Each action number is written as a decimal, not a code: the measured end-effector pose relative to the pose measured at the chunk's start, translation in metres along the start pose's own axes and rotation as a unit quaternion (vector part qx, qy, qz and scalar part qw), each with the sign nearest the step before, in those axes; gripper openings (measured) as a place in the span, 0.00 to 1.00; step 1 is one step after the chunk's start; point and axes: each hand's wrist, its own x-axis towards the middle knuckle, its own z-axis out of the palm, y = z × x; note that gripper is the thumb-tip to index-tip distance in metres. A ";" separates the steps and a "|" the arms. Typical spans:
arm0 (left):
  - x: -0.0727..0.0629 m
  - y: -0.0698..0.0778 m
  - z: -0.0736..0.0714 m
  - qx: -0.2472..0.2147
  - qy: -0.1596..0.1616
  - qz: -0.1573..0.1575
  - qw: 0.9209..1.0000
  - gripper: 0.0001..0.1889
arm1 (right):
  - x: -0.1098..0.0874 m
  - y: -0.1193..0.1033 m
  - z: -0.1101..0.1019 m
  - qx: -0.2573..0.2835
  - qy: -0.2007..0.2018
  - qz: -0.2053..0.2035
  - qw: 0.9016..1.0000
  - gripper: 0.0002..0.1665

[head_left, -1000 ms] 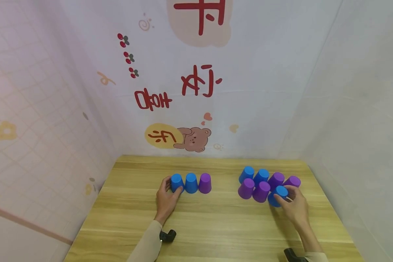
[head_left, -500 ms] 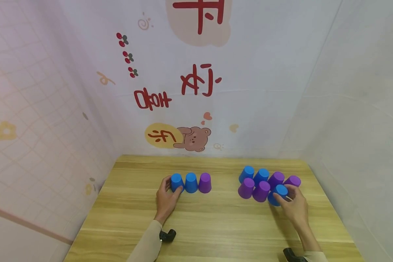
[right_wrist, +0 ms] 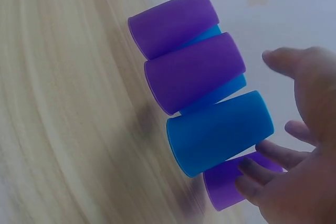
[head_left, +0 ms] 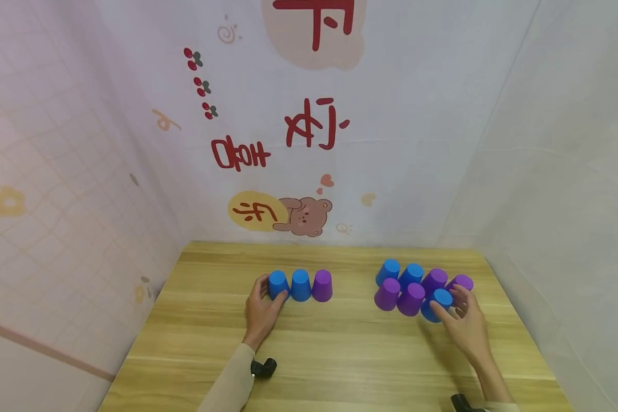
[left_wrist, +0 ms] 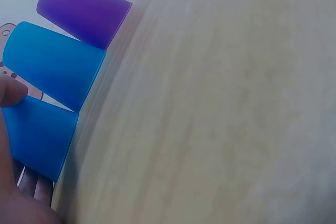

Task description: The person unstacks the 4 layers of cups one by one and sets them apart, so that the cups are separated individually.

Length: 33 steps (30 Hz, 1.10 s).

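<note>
My left hand (head_left: pixel 261 312) grips the leftmost blue cup (left_wrist: pixel 39 137), thumb on its near side and fingers round the far side. Beside that cup stand a second blue cup (head_left: pixel 301 286) and a purple cup (head_left: pixel 322 286), all upside down in a row. On the right, my right hand (head_left: pixel 466 326) is spread around the front blue cup (right_wrist: pixel 223 132); in the right wrist view its thumb stands off from the cup and its fingertips are near the cup's base end. Left of this cup are two purple cups (head_left: pixel 388 294) in the same front row.
Behind the right front row stand two blue cups (head_left: pixel 391 267) and two purple cups (head_left: pixel 435 280), partly hidden. The wooden table (head_left: pixel 340 355) meets a printed white curtain (head_left: pixel 412 143) at the back and curtains at both sides.
The right hand's fingers have loosened from the front blue cup and drawn slightly to the right. The left hand and its cups have stayed in place; the head view has tilted a little.
</note>
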 end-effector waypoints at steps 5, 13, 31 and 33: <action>0.000 0.000 -0.001 0.001 0.000 0.002 1.000 0.33 | -0.001 -0.005 -0.002 0.016 -0.022 -0.012 1.000 0.57; 0.001 0.001 -0.001 0.001 0.003 0.003 1.000 0.33 | 0.000 -0.015 -0.005 0.016 -0.053 -0.020 0.998 0.64; 0.001 0.002 0.000 0.009 0.006 -0.001 1.000 0.32 | -0.009 -0.094 0.029 0.068 -0.010 -0.157 0.985 0.60; 0.002 0.001 0.002 0.010 0.010 0.002 1.000 0.32 | -0.007 -0.100 0.040 0.074 -0.020 -0.172 0.982 0.60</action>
